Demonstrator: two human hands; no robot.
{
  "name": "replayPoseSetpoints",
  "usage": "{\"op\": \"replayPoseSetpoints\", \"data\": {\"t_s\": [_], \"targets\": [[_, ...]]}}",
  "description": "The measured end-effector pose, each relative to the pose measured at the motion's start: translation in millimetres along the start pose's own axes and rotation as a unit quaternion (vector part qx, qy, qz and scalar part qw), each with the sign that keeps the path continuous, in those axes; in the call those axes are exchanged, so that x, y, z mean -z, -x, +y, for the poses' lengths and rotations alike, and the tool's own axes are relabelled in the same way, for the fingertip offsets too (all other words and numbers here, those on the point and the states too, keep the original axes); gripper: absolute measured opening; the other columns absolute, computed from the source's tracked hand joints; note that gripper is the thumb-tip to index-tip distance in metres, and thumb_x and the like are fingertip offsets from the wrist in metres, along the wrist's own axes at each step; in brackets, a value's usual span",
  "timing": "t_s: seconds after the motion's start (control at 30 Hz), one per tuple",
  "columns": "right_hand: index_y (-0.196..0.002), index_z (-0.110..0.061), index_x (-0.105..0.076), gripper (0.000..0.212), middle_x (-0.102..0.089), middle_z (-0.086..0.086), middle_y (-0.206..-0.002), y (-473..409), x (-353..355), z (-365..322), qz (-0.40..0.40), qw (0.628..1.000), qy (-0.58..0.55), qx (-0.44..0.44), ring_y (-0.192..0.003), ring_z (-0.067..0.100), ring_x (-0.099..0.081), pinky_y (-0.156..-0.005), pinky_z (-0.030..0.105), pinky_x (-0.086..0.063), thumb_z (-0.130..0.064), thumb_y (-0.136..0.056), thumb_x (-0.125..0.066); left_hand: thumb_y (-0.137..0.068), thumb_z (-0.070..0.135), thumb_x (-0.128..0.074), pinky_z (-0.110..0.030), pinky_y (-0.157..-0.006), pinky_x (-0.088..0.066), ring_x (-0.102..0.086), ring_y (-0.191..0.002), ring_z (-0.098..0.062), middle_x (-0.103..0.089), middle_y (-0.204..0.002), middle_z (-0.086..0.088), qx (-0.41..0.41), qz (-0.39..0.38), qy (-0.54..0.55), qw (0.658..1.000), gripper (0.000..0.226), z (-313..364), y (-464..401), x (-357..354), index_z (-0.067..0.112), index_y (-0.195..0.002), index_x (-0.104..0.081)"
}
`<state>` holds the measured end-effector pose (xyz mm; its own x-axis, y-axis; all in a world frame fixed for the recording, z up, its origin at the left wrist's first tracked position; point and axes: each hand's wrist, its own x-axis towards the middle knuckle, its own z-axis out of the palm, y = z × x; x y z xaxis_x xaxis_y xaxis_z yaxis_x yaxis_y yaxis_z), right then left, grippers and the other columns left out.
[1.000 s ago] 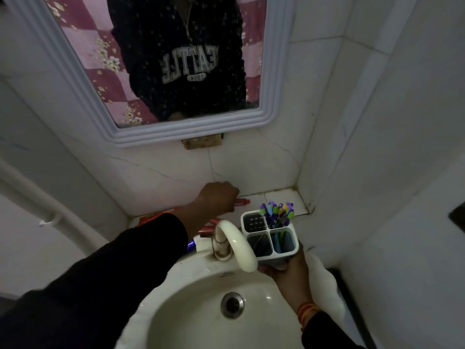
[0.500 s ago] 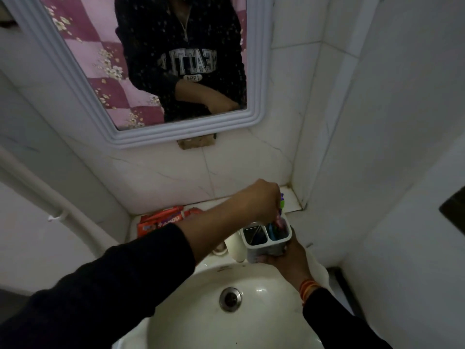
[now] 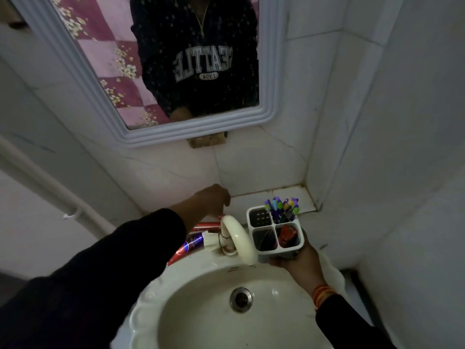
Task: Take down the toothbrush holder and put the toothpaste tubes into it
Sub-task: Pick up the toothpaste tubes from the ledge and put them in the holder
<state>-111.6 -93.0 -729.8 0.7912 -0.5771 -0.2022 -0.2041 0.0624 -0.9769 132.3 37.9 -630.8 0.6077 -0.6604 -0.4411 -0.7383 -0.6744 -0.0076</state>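
One red tube (image 3: 287, 237) sits in the holder (image 3: 275, 233) my right hand (image 3: 299, 258) grips above the sink (image 3: 191, 321). My left hand (image 3: 214, 199) closes on another (image 3: 210, 224). Mirrored shirt (image 3: 201, 61) reads "SEATTLE".

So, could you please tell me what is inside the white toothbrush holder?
The toothbrush holder has four compartments: toothbrushes in the back right, a red tube in the front right. The other two look dark; their bottoms are hidden.
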Motion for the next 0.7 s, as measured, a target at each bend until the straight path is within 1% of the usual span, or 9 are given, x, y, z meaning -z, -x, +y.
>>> {"op": "replayPoseSetpoints", "data": {"t_s": [0.07, 0.13, 0.2, 0.3, 0.4, 0.43, 0.57, 0.63, 0.7], "targets": [[-0.121, -0.020, -0.058, 0.087, -0.071, -0.007, -0.106, -2.0, 0.5, 2.9, -0.001, 1.000, -0.002, 0.000, -0.091, -0.004, -0.066, -0.058, 0.011, -0.054, 0.018, -0.048, -0.088, -0.091, 0.028, -0.067, -0.038, -0.099, -0.051, -0.061, -0.119, -0.030, -0.060, -0.130, -0.010, -0.012, 0.001, -0.047, 0.999, 0.035, -12.1, -5.7, -22.0, 0.018, -0.124, -0.067], [-0.122, -0.016, -0.059, 0.087, -0.072, -0.003, -0.108, -3.8, 1.2, 4.5, -0.004, 1.000, -0.003, 0.002, -0.094, 0.000, -0.068, -0.059, 0.014, -0.056, 0.018, -0.047, -0.089, -0.089, 0.035, -0.065, -0.041, -0.091, -0.055, -0.065, -0.111, -0.032, -0.065, -0.117, -0.011, -0.025, 0.011, -0.091, 0.995, 0.029, -15.3, -11.0, -34.4, 0.017, -0.112, -0.069], [-0.125, -0.014, -0.058, 0.089, -0.072, 0.000, -0.110, -4.7, 1.6, 6.5, -0.006, 1.000, -0.006, -0.002, -0.093, 0.000, -0.069, -0.059, 0.016, -0.057, 0.018, -0.047, -0.089, -0.089, 0.033, -0.064, -0.040, -0.087, -0.056, -0.066, -0.107, -0.031, -0.066, -0.111, -0.010, -0.046, 0.011, -0.125, 0.991, 0.028, -14.2, -14.4, -36.1, 0.014, -0.110, -0.069], [-0.126, -0.014, -0.058, 0.089, -0.071, 0.000, -0.111, -4.6, 0.7, 4.4, -0.009, 1.000, -0.009, -0.003, -0.090, -0.005, -0.068, -0.059, 0.018, -0.058, 0.018, -0.048, -0.088, -0.090, 0.030, -0.063, -0.040, -0.086, -0.057, -0.067, -0.104, -0.030, -0.066, -0.111, -0.010, -0.081, 0.035, -0.144, 0.986, 0.030, -13.2, -17.4, -29.8, 0.013, -0.114, -0.067], [-0.124, -0.014, -0.058, 0.089, -0.071, 0.000, -0.111, -4.0, 1.3, 3.8, -0.008, 1.000, -0.007, 0.000, -0.090, -0.004, -0.069, -0.059, 0.018, -0.058, 0.019, -0.047, -0.088, -0.094, 0.031, -0.061, -0.040, -0.086, -0.057, -0.066, -0.103, -0.026, -0.063, -0.117, -0.008, -0.088, 0.045, -0.098, 0.990, 0.035, -7.0, -12.4, -4.1, 0.017, -0.126, -0.064], [-0.124, -0.014, -0.058, 0.088, -0.071, 0.000, -0.111, -3.8, 1.4, 3.3, -0.006, 1.000, -0.005, -0.001, -0.091, -0.003, -0.069, -0.059, 0.018, -0.057, 0.019, -0.048, -0.088, -0.092, 0.033, -0.064, -0.038, -0.084, -0.057, -0.065, -0.103, -0.024, -0.065, -0.116, -0.007, -0.087, 0.053, -0.071, 0.992, 0.036, -3.6, -8.9, 7.5, 0.019, -0.125, -0.066], [-0.127, -0.016, -0.057, 0.088, -0.070, 0.000, -0.114, -1.7, 1.6, 1.7, -0.016, 1.000, -0.007, 0.004, -0.103, 0.011, -0.067, -0.061, 0.021, -0.059, 0.014, -0.050, -0.090, -0.082, 0.035, -0.079, -0.035, -0.083, -0.059, -0.069, -0.089, -0.016, -0.073, -0.098, -0.001, -0.085, 0.107, 0.053, 0.989, 0.027, 14.8, 14.7, 54.0, 0.018, -0.103, -0.075], [-0.126, -0.015, -0.057, 0.084, -0.070, 0.000, -0.114, 0.0, 1.6, -0.9, -0.017, 1.000, -0.012, 0.003, -0.101, 0.009, -0.065, -0.060, 0.016, -0.057, 0.014, -0.053, -0.089, -0.084, 0.035, -0.079, -0.033, -0.081, -0.061, -0.072, -0.077, -0.012, -0.073, -0.085, 0.001, -0.089, 0.137, 0.089, 0.982, 0.022, 28.9, 34.3, 74.3, 0.017, -0.096, -0.074], [-0.124, -0.015, -0.057, 0.080, -0.069, -0.001, -0.112, 1.8, 0.5, -3.8, -0.017, 1.000, -0.017, 0.000, -0.099, 0.006, -0.064, -0.059, 0.012, -0.055, 0.015, -0.056, -0.087, -0.084, 0.038, -0.078, -0.033, -0.075, -0.062, -0.073, -0.067, -0.011, -0.075, -0.074, 0.001, -0.103, 0.167, 0.109, 0.975, 0.025, 46.1, 54.3, 92.7, 0.014, -0.087, -0.075]]}}
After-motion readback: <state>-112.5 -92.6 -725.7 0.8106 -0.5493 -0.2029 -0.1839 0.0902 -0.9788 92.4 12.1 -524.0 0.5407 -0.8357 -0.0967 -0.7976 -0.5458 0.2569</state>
